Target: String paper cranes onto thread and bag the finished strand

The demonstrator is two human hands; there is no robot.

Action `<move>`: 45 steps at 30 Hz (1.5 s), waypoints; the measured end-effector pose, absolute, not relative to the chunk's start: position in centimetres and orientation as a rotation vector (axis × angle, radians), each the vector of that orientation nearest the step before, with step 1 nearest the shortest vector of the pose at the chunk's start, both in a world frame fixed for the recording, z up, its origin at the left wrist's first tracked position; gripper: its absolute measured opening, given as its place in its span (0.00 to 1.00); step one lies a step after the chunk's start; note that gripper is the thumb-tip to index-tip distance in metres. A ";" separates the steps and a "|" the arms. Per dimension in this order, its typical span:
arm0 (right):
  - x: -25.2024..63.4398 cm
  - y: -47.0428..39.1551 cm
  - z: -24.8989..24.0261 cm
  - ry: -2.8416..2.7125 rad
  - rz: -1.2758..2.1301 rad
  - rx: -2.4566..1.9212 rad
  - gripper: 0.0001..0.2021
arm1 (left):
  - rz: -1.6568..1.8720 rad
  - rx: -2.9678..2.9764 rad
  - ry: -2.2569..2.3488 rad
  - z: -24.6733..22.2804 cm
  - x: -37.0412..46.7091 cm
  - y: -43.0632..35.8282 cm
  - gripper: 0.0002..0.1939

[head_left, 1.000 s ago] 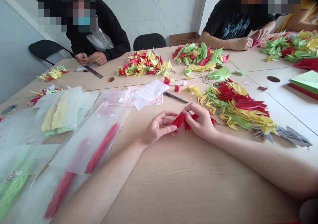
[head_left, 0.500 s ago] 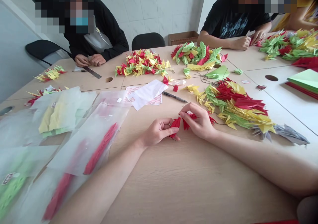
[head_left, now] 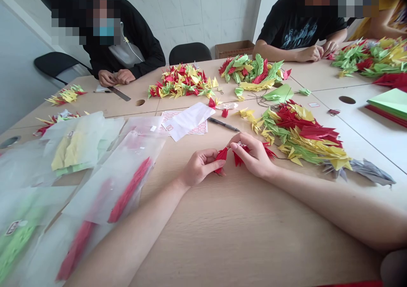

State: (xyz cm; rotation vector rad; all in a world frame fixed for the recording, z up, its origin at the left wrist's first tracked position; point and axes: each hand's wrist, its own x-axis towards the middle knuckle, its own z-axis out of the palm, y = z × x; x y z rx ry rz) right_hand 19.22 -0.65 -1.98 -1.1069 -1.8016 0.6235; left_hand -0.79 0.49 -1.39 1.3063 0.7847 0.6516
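Near the middle of the wooden table [head_left: 203,219], my left hand [head_left: 201,166] pinches a folded red paper piece [head_left: 221,154] between thumb and fingers. Just right of it, my right hand [head_left: 252,153] is closed, thumb against forefinger, at the tip of that piece; a thin dark thread seems to be between the fingertips. More red folded paper [head_left: 238,159] shows under my right hand, partly hidden by it. Beyond my right wrist lies a heap of red, yellow and green folded paper [head_left: 305,134].
Clear plastic bags [head_left: 127,172] with folded paper cover the left side. A pen [head_left: 223,124] and white sheet [head_left: 190,119] lie ahead. Colourful heaps [head_left: 182,81] stand farther back. Two people's hands [head_left: 116,77] [head_left: 321,52] rest across the table. Green sheets [head_left: 389,104] are stacked right.
My left hand has turned slightly and shifted a little left with the red piece, whose tip still meets my right fingertips. My right hand has barely moved.
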 end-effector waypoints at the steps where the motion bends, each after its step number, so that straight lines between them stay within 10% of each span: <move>1: 19.2 -0.7 -1.9 -1.829 0.636 -1.093 0.13 | 0.659 1.318 0.793 -1.4 -0.7 0.5 0.13; 35: 19.4 -0.3 -2.8 -2.060 0.522 -0.858 0.10 | 0.630 1.243 0.876 -2.4 -1.6 0.8 0.14; 41: 19.5 -0.5 -2.6 -2.101 0.391 -0.935 0.25 | 0.901 1.458 0.989 -1.7 -2.1 0.8 0.12; 45: 20.2 0.0 -1.6 -1.993 0.462 -1.058 0.13 | 0.909 1.465 1.128 -0.9 -3.7 2.3 0.13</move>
